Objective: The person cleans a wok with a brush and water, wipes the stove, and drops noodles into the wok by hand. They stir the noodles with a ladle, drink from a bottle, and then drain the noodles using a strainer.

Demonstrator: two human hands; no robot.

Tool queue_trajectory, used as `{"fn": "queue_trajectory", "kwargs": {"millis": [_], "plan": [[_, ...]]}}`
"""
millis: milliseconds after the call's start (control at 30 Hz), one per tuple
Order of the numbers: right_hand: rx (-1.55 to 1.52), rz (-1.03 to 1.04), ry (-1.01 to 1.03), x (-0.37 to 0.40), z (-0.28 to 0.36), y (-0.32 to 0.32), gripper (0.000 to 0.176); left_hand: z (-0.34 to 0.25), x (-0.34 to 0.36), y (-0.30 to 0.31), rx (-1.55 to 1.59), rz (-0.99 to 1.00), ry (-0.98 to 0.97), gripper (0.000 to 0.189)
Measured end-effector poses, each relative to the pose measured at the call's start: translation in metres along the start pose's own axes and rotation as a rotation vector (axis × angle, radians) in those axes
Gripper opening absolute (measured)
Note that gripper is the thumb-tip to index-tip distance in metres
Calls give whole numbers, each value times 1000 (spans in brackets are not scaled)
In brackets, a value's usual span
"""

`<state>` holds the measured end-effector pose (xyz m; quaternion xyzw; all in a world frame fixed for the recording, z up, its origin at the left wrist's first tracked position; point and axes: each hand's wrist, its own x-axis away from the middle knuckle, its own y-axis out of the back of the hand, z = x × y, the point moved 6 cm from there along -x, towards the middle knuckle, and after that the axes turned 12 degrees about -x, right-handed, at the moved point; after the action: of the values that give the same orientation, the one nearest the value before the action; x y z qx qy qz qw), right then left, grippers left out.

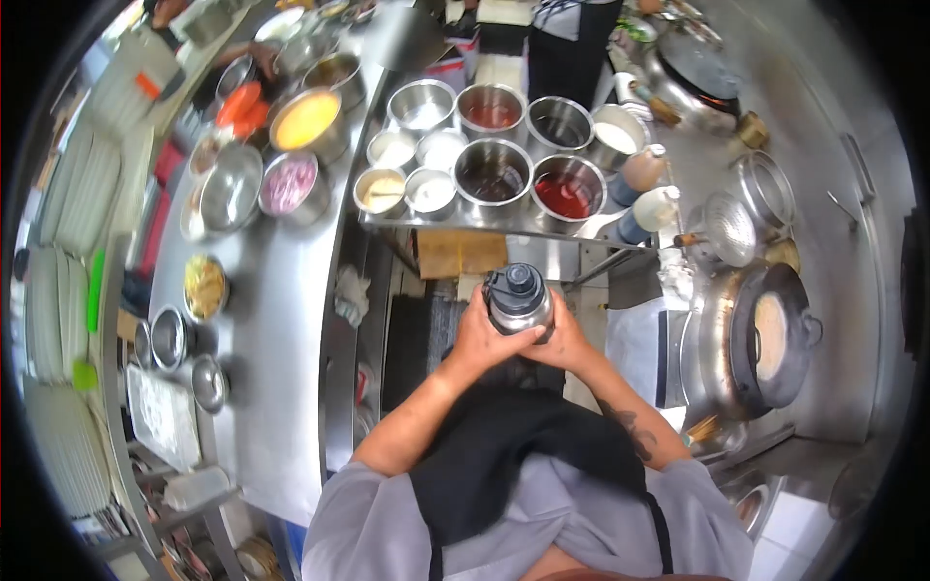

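Observation:
A metal drink bottle [518, 298] with a black screw lid stands upright between my two hands, in front of my black apron. My left hand [480, 334] wraps round its left side, thumb laid across the front. From the other side my right hand [570, 339] closes on the bottle, its fingers partly hidden behind it. The lid is on. Just beyond my hands stands a steel stand [455, 228] crowded with round metal pots, among them one with red sauce [569, 190] and one with dark liquid [492, 174].
A long steel counter [276, 358] runs along my left, with bowls of chopped onion [291, 184] and yellow liquid [307, 118]. To my right are a lidded wok [775, 339] and a perforated ladle [728, 230]. Stacked plates [68, 445] line the far left. Another person [572, 58] stands ahead.

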<state>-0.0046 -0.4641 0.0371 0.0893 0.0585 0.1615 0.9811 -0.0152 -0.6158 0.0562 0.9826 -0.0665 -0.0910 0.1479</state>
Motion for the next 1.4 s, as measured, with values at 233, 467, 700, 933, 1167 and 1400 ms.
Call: {"fn": "queue_trajectory", "kwargs": {"millis": [233,467,700,933,1167,1400], "plan": [[-42,-249,124,23,63,56,98,-147,-37,4,27,110,-413,91],[33,-391,213,48,105,79,94,-203,-49,-9,257,234,-462,48],[44,-459,351,61,166,106,96,-218,-65,2,876,320,-190,31],[331,-396,822,73,264,131,97,-288,-36,11,1156,566,-290,38],[545,-373,1155,83,353,136,76,-358,-12,44,1105,560,-660,22],[698,-332,1216,97,403,133,68,-403,16,63,1077,509,-798,12]]}}
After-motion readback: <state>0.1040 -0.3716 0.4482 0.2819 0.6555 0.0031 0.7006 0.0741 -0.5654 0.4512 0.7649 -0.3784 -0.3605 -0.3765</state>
